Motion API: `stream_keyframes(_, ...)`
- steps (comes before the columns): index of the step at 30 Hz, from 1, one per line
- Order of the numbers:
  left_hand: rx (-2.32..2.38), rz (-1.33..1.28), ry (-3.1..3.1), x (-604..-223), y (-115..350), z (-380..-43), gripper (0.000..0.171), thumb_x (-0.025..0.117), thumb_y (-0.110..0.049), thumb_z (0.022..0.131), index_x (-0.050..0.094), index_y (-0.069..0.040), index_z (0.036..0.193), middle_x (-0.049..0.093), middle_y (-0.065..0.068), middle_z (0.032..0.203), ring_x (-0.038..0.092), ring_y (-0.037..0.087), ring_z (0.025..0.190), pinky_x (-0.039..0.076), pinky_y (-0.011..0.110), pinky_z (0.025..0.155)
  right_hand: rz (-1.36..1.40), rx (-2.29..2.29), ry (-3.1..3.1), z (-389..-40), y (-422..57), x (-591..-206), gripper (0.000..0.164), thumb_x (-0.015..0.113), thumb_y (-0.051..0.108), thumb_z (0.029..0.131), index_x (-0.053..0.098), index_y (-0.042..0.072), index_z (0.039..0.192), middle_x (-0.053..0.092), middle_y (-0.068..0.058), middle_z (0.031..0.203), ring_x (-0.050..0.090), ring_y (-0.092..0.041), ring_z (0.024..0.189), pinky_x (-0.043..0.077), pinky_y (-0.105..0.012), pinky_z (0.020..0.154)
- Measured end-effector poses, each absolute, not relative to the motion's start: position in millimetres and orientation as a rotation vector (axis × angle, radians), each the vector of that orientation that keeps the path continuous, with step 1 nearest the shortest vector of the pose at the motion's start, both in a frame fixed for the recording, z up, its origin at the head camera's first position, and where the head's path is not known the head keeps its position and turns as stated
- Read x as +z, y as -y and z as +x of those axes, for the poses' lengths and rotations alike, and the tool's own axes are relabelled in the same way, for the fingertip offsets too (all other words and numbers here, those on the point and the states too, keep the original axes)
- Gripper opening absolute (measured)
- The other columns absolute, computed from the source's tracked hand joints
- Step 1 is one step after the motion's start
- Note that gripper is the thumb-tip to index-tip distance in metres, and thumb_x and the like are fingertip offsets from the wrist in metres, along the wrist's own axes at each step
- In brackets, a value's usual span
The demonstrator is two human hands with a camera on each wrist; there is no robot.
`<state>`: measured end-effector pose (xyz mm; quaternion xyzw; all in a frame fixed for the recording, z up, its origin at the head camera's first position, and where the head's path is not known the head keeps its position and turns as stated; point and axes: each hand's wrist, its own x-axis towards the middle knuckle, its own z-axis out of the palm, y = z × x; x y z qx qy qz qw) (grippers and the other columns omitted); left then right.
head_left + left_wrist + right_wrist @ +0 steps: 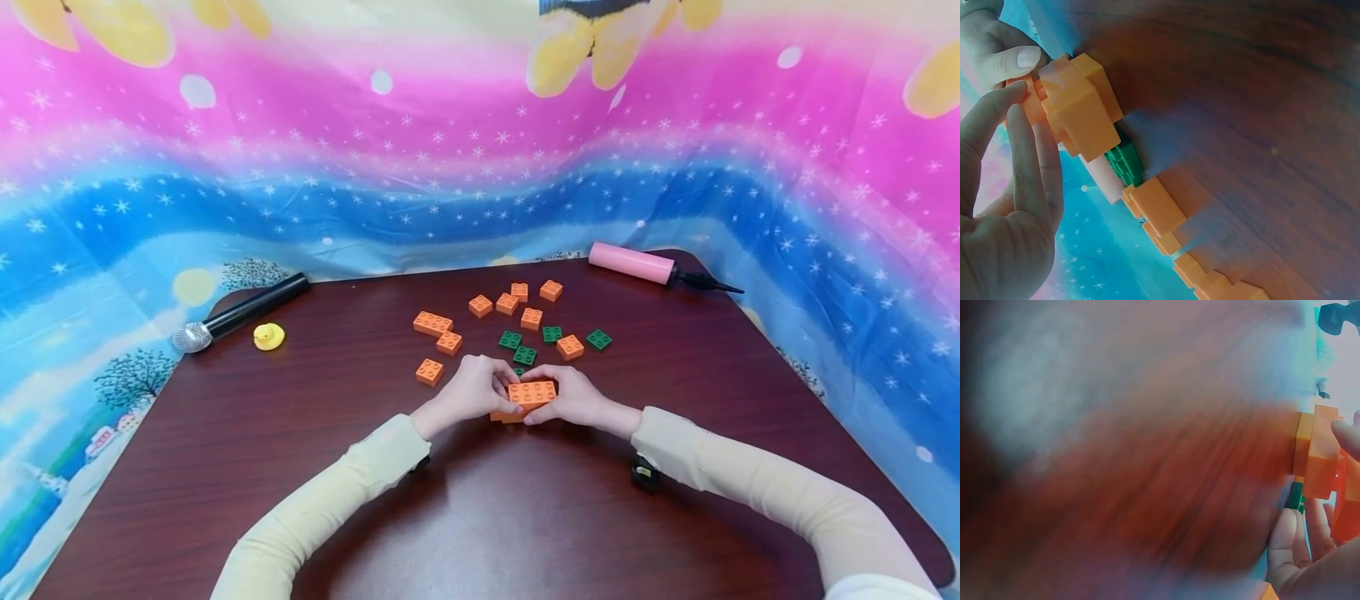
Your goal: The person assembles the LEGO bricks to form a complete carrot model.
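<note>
In the head view, both hands meet at the front middle of the bricks, around a long orange toy brick (532,392) with studs on top. My left hand (474,388) grips its left end between thumb and fingers; my right hand (576,395) grips the right end. Below it are more joined orange bricks (506,417), partly covered by the fingers. From the left wrist, these lower bricks (1082,115) look stepped, and the upper brick is largely behind the fingers. The right wrist view catches the upper brick (1349,503) at its edge, with my right hand (1310,562) beside it.
Several small orange bricks (531,317) and green bricks (552,334) lie loose behind the hands, with another long orange brick (432,322). A microphone (247,308) and yellow rubber duck (268,337) are at left. A pink hand pump (632,263) lies at back right.
</note>
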<state>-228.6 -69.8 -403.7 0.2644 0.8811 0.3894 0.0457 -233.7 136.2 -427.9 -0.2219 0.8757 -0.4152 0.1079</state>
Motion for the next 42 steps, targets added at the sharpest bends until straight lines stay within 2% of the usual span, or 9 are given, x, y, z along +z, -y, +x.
stream_keyframes(8,1.194,0.798,-2.684,-404.0,69.3,-228.5,0.029,0.086,-0.017,0.069,0.072,-0.005,0.091,0.070,0.004,0.076,0.063,0.003,0.060,0.051,0.017,0.059,-0.704,-1.203,-2.588,-234.5,-134.0,-429.3,0.063,0.086,0.026,0.068,0.061,0.011,0.124,0.065,-0.006,0.118,0.056,-0.019,0.099,0.044,-0.038,0.088)
stream_keyframes(19,1.177,0.799,-2.687,-402.4,71.8,-229.2,0.029,0.086,-0.016,0.069,0.072,-0.005,0.092,0.070,0.004,0.077,0.063,0.005,0.061,0.052,0.018,0.060,-0.705,-1.186,-2.609,-234.0,-132.1,-427.6,0.062,0.085,0.022,0.069,0.060,0.010,0.125,0.065,-0.008,0.117,0.058,-0.020,0.100,0.045,-0.041,0.090)
stream_keyframes(28,1.170,0.814,-2.681,-403.6,70.7,-229.0,0.029,0.085,-0.015,0.070,0.072,-0.004,0.094,0.071,0.005,0.080,0.064,0.004,0.062,0.052,0.017,0.060,-0.718,-1.185,-2.604,-233.3,-132.3,-427.2,0.063,0.085,0.022,0.070,0.059,0.009,0.125,0.067,-0.007,0.111,0.059,-0.018,0.096,0.046,-0.036,0.086)
stream_keyframes(36,1.186,0.803,-2.693,-405.4,70.8,-228.6,0.029,0.085,-0.017,0.071,0.072,-0.004,0.093,0.071,0.005,0.079,0.064,0.004,0.061,0.052,0.016,0.060,-0.703,-1.160,-2.617,-232.2,-130.7,-425.6,0.066,0.086,0.023,0.069,0.057,0.010,0.127,0.063,-0.007,0.119,0.057,-0.021,0.101,0.047,-0.043,0.091)
stream_keyframes(42,1.159,0.836,-2.708,-405.3,70.3,-228.9,0.029,0.085,-0.017,0.070,0.072,-0.004,0.093,0.071,0.005,0.079,0.064,0.004,0.062,0.052,0.016,0.060,-0.746,-1.156,-2.627,-230.1,-129.9,-424.9,0.070,0.086,0.026,0.068,0.055,0.012,0.130,0.063,-0.007,0.120,0.058,-0.020,0.101,0.048,-0.041,0.089)
